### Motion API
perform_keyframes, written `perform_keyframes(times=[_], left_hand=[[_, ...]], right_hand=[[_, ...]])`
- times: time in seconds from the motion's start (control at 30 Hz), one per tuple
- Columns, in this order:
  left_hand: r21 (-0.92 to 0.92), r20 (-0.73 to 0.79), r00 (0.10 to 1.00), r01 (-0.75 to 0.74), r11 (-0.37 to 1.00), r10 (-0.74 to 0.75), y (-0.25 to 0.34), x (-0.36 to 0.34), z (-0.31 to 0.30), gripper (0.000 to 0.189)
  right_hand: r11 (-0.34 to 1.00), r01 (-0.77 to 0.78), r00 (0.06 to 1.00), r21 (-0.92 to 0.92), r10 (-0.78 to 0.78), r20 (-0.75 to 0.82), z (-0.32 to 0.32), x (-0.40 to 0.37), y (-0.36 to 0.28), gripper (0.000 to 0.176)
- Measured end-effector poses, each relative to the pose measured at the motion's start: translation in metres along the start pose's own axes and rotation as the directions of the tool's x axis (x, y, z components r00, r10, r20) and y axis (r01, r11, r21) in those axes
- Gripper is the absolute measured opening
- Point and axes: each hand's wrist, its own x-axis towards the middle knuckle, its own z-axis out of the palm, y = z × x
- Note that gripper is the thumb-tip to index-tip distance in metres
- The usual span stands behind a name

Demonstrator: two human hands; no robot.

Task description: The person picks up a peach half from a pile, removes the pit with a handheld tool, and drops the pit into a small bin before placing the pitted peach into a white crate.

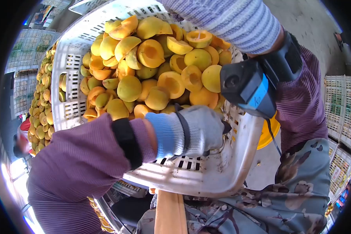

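My left hand [204, 130], in a grey and blue knitted glove, reaches over the near right part of a white plastic basket [210, 181]. Its fingers are curled closed; a small dark piece shows at the fingertips, but what they hold is hidden. A dark band loops around the glove. Halved yellow-orange peaches [171, 84], some with pit hollows showing, fill the basket just beyond this hand. My right hand [226, 21], in a pale knitted glove, extends over the basket's far right side. Its fingers run past the top edge, so its grip is hidden.
A black box-shaped device [247, 87] with blue tape is strapped at my right wrist. More peaches [41, 113] are heaped at left. A yellow container [268, 130] stands beside the basket. Stacked crates [341, 105] are at right. A wooden board [170, 212] lies in front of me.
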Motion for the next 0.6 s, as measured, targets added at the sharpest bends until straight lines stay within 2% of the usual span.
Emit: perform_keyframes(times=[0.1,0.17,0.2,0.27,0.3,0.33,0.37,0.4,0.43,0.47,0.5,0.53,0.6], left_hand=[[-0.083,-0.005,1.0,-0.027,0.996,0.026,-0.012,0.016,0.025,0.009],[-0.313,0.024,0.984,0.176,0.933,-0.178,-0.01,0.019,0.023,0.013],[-0.315,0.03,0.983,0.179,0.932,-0.179,-0.009,0.019,0.021,0.013],[-0.202,0.032,0.991,0.137,0.97,-0.134,-0.008,0.015,0.01,0.016],[-0.275,0.133,0.974,0.212,0.938,-0.181,-0.008,0.014,0.002,0.019],[-0.268,0.132,0.972,0.223,0.937,-0.194,-0.012,0.006,-0.007,0.019],[-0.337,-0.059,0.965,0.223,0.915,-0.257,-0.016,-0.01,-0.014,0.02],[-0.402,-0.243,0.916,0.205,0.893,-0.319,-0.018,-0.023,-0.022,0.021],[-0.393,-0.017,0.931,0.329,0.859,-0.365,-0.018,-0.033,-0.035,0.023],[-0.355,0.205,0.894,0.448,0.821,-0.399,-0.016,-0.042,-0.046,0.024],[-0.318,0.381,0.858,0.472,0.823,-0.345,-0.013,-0.054,-0.044,0.029],[-0.366,0.457,0.838,0.484,0.795,-0.299,-0.009,-0.067,-0.028,0.032],[-0.379,0.525,0.749,0.63,0.678,-0.403,0.0,-0.075,-0.03,0.035]], right_hand=[[0.999,0.036,0.999,0.009,-0.036,-0.006,0.0,-0.002,0.004,0.02],[0.999,0.042,0.999,0.017,-0.042,-0.014,-0.001,0.0,0.007,0.019],[0.999,0.049,0.999,0.022,-0.049,-0.02,0.0,0.001,0.008,0.019],[0.997,0.067,0.997,0.03,-0.066,-0.031,0.003,0.0,0.007,0.019],[0.997,0.074,0.997,0.036,-0.073,-0.037,0.003,-0.001,0.007,0.018],[0.996,0.076,0.996,0.039,-0.074,-0.047,0.004,-0.001,0.008,0.018],[0.996,0.079,0.996,0.041,-0.076,-0.052,0.005,-0.001,0.009,0.018],[0.995,0.086,0.995,0.043,-0.083,-0.062,0.006,-0.001,0.01,0.018],[0.994,0.093,0.993,0.049,-0.089,-0.074,0.007,0.001,0.011,0.018],[0.994,0.098,0.992,0.055,-0.093,-0.086,0.007,0.002,0.013,0.017],[0.993,0.102,0.99,0.067,-0.095,-0.1,0.006,0.004,0.014,0.017],[0.99,0.113,0.987,0.078,-0.103,-0.124,0.006,0.006,0.017,0.017],[0.972,0.193,0.963,0.132,-0.161,-0.217,0.006,0.007,0.022,0.016]])
